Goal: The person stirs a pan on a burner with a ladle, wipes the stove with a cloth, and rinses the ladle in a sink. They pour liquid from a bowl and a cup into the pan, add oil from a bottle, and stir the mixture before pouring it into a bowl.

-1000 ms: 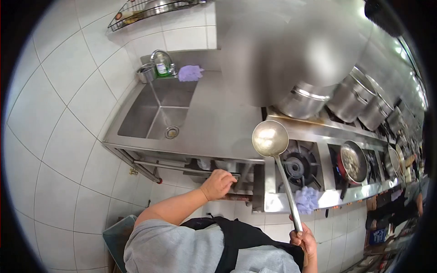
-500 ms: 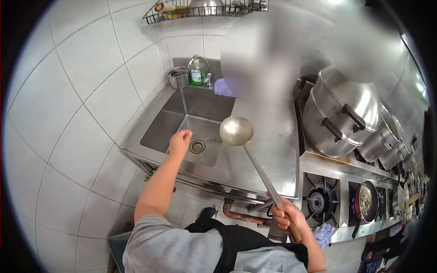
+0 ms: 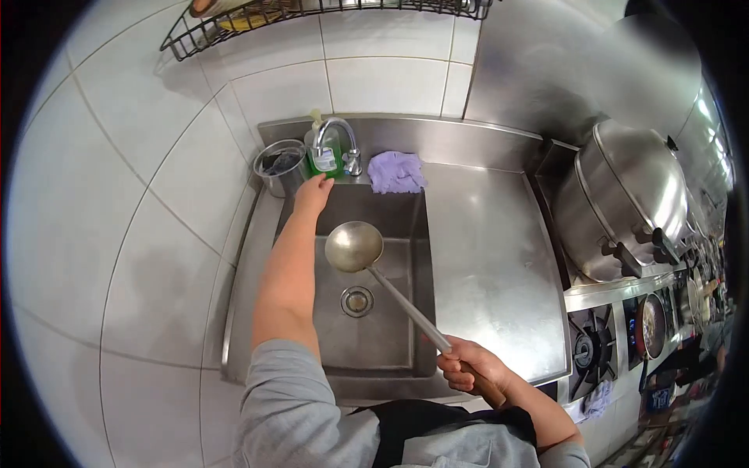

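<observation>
My right hand (image 3: 472, 365) is closed around the wooden grip of a long-handled metal ladle (image 3: 355, 246). The round bowl of the ladle hangs over the steel sink (image 3: 331, 331), above its drain. My left hand (image 3: 313, 193) reaches across to the back edge of the sink, holding nothing I can see, its fingers loosely bent and partly hidden. Just behind its fingertips stand a bottle of green liquid soap (image 3: 325, 160) and a curved chrome faucet (image 3: 353, 140). A metal container (image 3: 282, 181) with something dark inside is to the left of the bottle.
A purple cloth (image 3: 396, 172) lies behind the sink, beside the steel counter (image 3: 499, 265). To the right stand a large lidded steel pot (image 3: 624, 203), a gas burner (image 3: 589, 351) and a frying pan (image 3: 651, 327) with food. A wire rack (image 3: 257, 19) hangs on the tiled wall.
My left hand has moved from above the sink's front to its back edge, near the soap bottle. The ladle's bowl has swung left from the counter's edge to over the sink. My view has shifted closer.
</observation>
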Available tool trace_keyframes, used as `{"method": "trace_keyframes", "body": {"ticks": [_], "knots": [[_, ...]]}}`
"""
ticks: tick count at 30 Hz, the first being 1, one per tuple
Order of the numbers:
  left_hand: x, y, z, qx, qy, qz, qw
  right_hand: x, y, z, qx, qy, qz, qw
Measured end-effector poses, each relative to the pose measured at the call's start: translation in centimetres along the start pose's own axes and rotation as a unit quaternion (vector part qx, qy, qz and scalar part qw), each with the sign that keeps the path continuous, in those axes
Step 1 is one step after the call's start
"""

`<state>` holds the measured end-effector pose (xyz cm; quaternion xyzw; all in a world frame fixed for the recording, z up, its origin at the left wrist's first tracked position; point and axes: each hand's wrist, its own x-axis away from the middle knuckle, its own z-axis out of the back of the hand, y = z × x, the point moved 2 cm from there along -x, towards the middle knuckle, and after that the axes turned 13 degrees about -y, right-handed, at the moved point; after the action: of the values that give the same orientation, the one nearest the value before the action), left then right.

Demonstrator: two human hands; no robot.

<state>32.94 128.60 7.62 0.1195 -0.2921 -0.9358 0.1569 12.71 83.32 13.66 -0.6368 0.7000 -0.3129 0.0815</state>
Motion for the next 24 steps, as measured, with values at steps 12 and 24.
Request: {"method": "trace_keyframes", "body": {"ticks": [12,24], "knots": [[-11.3,-0.8,-1.7,0.093,-0.101,-0.031,0.99,-9.0,-2.8,-0.6,-0.052,0.008,-0.023,0.998],[-12.1,-3.9,-2.1,0.282,-0.122,-0.029,0.951,-11.0,-2.9,-1.0,-0.061,-0.01,-0.002,0.998]]}}
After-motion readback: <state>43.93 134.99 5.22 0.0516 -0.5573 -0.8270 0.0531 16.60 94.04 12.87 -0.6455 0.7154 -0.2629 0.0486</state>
